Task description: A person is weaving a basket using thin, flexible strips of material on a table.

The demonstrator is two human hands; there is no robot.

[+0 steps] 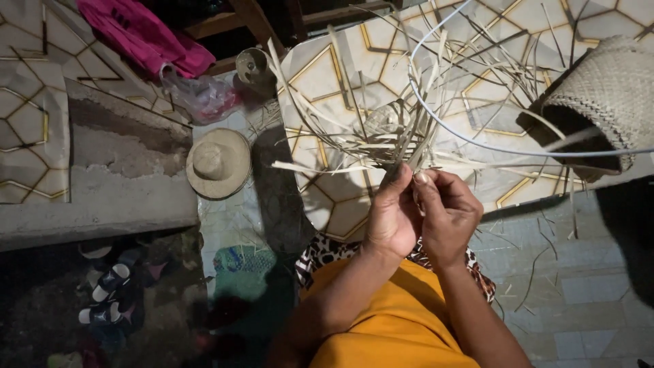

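A loose woven piece of pale straw strips [381, 140] is held up in front of me, its long ends sticking out in all directions. My left hand [392, 215] pinches strips at its lower edge, thumb and fingertips closed on them. My right hand [446, 211] sits right beside it, fingers curled around neighbouring strips. Both hands touch each other. A thin white cable [443, 123] loops across the straw work.
A finished woven basket [599, 102] lies on its side at the right. A straw hat [218, 162] rests on the floor at the left, near a concrete ledge [102, 197]. Pink cloth [146, 34], a plastic bag [201, 95] and sandals [105, 293] lie further left.
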